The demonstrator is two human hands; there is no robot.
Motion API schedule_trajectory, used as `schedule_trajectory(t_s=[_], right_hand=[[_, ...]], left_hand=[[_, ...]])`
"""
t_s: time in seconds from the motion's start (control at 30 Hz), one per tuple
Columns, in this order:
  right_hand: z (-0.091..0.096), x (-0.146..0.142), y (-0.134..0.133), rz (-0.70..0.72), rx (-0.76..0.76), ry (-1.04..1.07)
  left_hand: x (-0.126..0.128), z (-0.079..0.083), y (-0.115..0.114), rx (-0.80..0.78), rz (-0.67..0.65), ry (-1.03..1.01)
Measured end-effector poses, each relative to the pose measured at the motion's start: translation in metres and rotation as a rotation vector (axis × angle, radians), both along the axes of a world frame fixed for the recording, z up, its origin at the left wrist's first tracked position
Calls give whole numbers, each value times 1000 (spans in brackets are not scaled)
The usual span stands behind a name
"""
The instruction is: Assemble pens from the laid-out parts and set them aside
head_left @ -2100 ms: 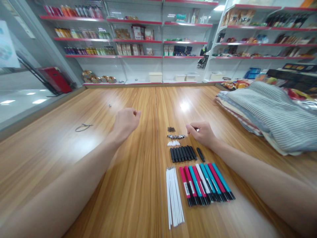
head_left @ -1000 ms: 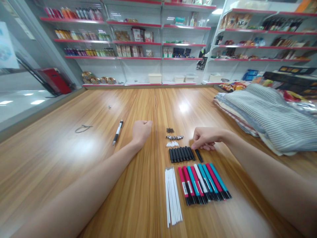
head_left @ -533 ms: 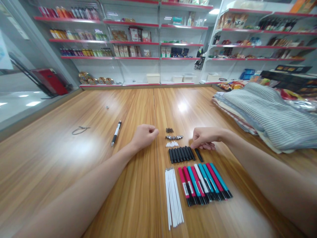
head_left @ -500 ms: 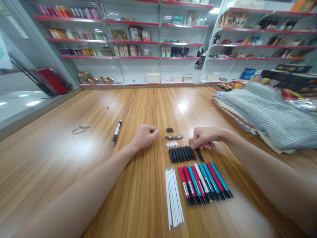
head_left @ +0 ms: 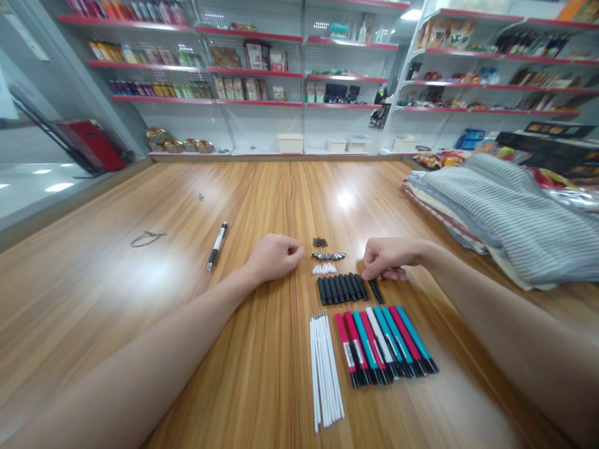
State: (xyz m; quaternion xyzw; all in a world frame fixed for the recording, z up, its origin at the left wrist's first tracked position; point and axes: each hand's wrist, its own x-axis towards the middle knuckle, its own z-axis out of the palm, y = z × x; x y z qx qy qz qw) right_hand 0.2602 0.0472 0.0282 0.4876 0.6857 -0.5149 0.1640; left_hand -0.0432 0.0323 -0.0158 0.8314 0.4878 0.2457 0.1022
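Note:
My right hand (head_left: 388,257) is closed, its fingertips at the upper end of a loose black pen grip (head_left: 376,292). That grip lies just right of a row of several black grips (head_left: 342,289). My left hand (head_left: 276,257) rests as a fist on the wood; whatever it may hold is hidden. Between the hands are small dark springs (head_left: 320,242), silvery cone tips (head_left: 329,256) and small white pieces (head_left: 324,269). Nearer to me lie white pen refills (head_left: 325,371) and a row of red, blue and white pen barrels (head_left: 386,344).
An assembled pen (head_left: 217,246) and a thin grey loop (head_left: 147,238) lie left on the wooden table (head_left: 248,386). Folded striped cloth (head_left: 510,212) is piled at the right. Stocked shelves (head_left: 257,72) stand behind the table.
The view has shifted slightly, so the table items sit a little differently in the picture. Both hands keep their poses, and the pen parts stay in their rows.

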Motion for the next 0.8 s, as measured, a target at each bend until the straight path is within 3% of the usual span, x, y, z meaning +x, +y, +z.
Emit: schedule_trajectory(t_s=[0.8], right_hand=[[-2, 3, 2, 44, 19, 3]], left_hand=[[1, 3, -1, 2, 3, 15]])
